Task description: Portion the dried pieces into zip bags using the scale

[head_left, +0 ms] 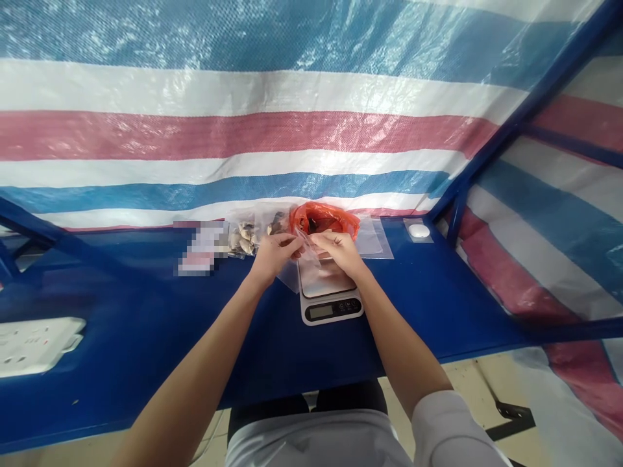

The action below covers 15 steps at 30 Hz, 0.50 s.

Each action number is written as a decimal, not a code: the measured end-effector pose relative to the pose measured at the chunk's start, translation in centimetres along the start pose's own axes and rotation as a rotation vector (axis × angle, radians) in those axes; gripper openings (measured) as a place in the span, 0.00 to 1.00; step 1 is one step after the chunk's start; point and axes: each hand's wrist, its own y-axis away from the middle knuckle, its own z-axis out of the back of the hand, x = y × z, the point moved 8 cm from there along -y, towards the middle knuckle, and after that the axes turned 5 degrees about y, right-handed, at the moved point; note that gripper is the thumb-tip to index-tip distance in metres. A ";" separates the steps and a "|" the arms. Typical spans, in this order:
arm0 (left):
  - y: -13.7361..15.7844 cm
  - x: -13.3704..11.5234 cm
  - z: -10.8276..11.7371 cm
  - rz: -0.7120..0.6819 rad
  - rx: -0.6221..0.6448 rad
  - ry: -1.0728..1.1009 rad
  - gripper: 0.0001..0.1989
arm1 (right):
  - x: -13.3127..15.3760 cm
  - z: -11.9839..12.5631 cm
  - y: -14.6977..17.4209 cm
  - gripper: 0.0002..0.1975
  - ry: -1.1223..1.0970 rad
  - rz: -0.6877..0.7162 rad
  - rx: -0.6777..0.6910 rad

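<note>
My left hand (pixel 276 256) is closed in a pinch on the edge of a clear plastic bag (pixel 291 275). The other side of that bag's mouth is between the fingers of my right hand (pixel 341 251), also closed. Both hands are above a white kitchen scale (pixel 328 282), whose display faces me; I cannot read a number on it. Just behind the hands stands an open red plastic bag (pixel 341 217) with dark pieces inside. Left of it, clear bags hold pale brown pieces that look like dried mushrooms (pixel 243 239).
Flat clear bags (pixel 379 243) lie right of the red bag. Farther right is a small white round object (pixel 418 230). A white power strip (pixel 39 346) sits at the left of the blue table (pixel 146 363). Striped sheeting (pixel 243 136) and a blue frame (pixel 501 130) enclose the back and right.
</note>
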 end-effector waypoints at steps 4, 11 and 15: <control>0.6 -0.9 -0.9 -0.052 0.075 -0.096 0.18 | -0.8 -0.2 0.2 0.16 -0.011 -0.053 0.040; 0.7 -0.6 -0.6 -0.087 0.111 -0.218 0.19 | -1.5 0.5 0.5 0.12 -0.019 -0.143 0.035; 1.0 -1.3 1.0 -0.175 0.027 -0.387 0.15 | -1.5 1.4 0.5 0.09 -0.021 -0.180 -0.011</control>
